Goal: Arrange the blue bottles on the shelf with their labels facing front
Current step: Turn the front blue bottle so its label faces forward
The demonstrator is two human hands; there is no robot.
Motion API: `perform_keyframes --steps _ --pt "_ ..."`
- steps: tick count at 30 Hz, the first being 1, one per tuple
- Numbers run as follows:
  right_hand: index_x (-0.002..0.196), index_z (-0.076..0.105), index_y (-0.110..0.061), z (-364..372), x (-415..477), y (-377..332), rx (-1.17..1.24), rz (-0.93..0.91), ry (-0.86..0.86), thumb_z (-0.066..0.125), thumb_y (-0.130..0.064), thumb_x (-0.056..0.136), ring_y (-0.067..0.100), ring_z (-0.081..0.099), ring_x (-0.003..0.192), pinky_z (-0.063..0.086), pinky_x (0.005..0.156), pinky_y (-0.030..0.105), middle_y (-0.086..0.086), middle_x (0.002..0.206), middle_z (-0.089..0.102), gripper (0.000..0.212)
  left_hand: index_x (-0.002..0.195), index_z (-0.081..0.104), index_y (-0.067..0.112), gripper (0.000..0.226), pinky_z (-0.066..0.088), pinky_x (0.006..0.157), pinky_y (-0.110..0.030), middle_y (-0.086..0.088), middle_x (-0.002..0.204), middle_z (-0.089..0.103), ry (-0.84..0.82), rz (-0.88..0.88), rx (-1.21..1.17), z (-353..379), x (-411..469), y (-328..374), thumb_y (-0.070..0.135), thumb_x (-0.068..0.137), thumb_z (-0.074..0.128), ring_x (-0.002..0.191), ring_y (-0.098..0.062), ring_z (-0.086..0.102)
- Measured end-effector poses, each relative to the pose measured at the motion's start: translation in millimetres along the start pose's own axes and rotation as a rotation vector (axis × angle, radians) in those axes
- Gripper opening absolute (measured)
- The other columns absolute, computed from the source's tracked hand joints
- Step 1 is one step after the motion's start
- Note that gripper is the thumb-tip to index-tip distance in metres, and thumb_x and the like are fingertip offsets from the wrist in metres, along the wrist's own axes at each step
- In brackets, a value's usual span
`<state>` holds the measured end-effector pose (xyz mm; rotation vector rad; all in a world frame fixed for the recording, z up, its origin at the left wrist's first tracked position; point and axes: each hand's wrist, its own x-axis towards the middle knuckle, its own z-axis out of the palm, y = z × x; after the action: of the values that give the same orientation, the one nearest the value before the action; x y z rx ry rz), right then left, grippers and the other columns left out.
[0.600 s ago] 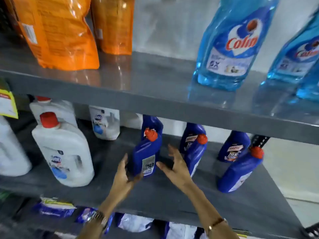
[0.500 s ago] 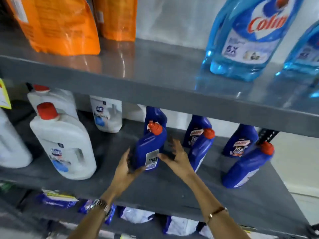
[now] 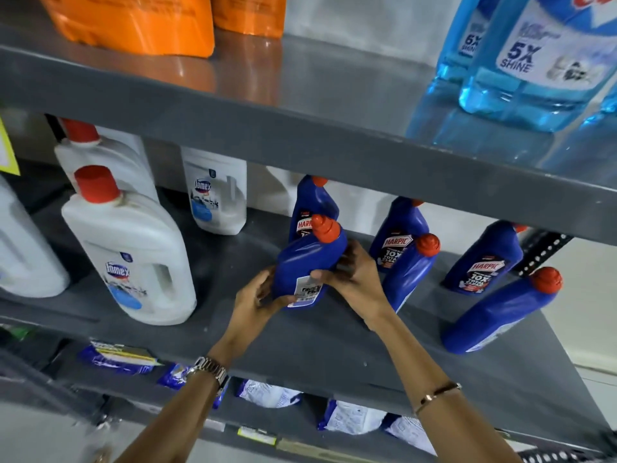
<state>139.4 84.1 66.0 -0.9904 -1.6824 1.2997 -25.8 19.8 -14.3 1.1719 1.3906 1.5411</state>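
Several dark blue bottles with red caps stand on the grey middle shelf [image 3: 334,345]. The front-left blue bottle [image 3: 307,262] shows its back label, and both hands grip it: my left hand [image 3: 257,300] at its lower left, my right hand [image 3: 350,279] on its right side. Behind it a blue bottle [image 3: 309,203] shows its front label. To the right, a front bottle [image 3: 409,272] faces backward with a label-forward one [image 3: 399,228] behind. Further right, one bottle [image 3: 484,259] faces front and another [image 3: 500,312] shows its back.
White jugs with red caps [image 3: 130,252] fill the shelf's left side, with a smaller white bottle [image 3: 217,195] behind. The upper shelf [image 3: 300,128] carries orange pouches [image 3: 133,21] and light blue cleaner bottles [image 3: 541,58]. Packets [image 3: 117,357] lie on the lower shelf.
Both hands have closed onto the front-left blue bottle, which they only flanked before. The camera has moved closer and tilted slightly down.
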Motion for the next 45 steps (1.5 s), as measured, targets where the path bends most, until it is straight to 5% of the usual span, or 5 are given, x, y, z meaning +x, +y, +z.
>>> perform_keyframes --steps 11,21,25,29,45 --pt "0.094 0.045 -0.033 4 -15 -10 -0.078 -0.062 0.110 0.082 -0.017 0.066 0.011 0.067 0.090 0.059 0.076 0.033 -0.010 0.096 0.066 0.049 0.126 0.047 0.012 0.052 0.049 0.094 -0.054 -0.021 0.131 0.052 -0.006 -0.038 -0.161 4 -12 14 -0.005 0.079 0.063 0.118 -0.034 0.055" --pt "0.091 0.048 -0.046 12 -27 -42 -0.251 -0.060 -0.050 0.075 -0.034 0.073 0.011 0.069 0.078 0.061 0.063 0.034 -0.012 0.086 0.067 0.034 0.144 0.011 0.022 0.126 0.027 0.109 -0.028 -0.015 0.147 0.000 0.101 0.039 0.261 42 -18 11 0.031 0.047 0.092 0.137 -0.017 0.007" --pt "0.104 0.052 -0.048 -8 -17 -59 -0.323 -0.012 -0.303 0.079 -0.028 0.069 0.008 0.066 0.092 0.057 0.074 0.026 -0.005 0.107 0.064 0.048 0.137 0.016 0.034 0.113 0.028 0.095 0.001 -0.010 0.127 0.016 0.064 0.082 0.230 34 -11 11 0.021 0.052 0.090 0.122 -0.012 0.022" --pt "0.115 0.054 -0.034 -13 -5 -62 -0.371 -0.075 -0.271 0.082 -0.029 0.065 0.015 0.055 0.112 0.046 0.098 0.034 -0.002 0.123 0.053 0.058 0.137 0.037 0.014 0.091 0.047 0.091 -0.021 -0.004 0.109 0.036 0.001 0.071 0.160 27 -6 19 0.012 0.060 0.085 0.101 -0.012 0.051" --pt "0.083 0.055 -0.036 25 5 -20 -0.475 -0.178 0.317 0.079 -0.053 0.050 0.013 0.063 0.080 0.057 0.071 0.039 -0.007 0.089 0.063 0.044 0.108 0.057 0.017 0.044 0.057 0.078 -0.024 -0.005 0.105 0.067 -0.159 -0.023 0.095 -3 26 10 0.009 0.070 0.077 0.097 -0.012 0.067"
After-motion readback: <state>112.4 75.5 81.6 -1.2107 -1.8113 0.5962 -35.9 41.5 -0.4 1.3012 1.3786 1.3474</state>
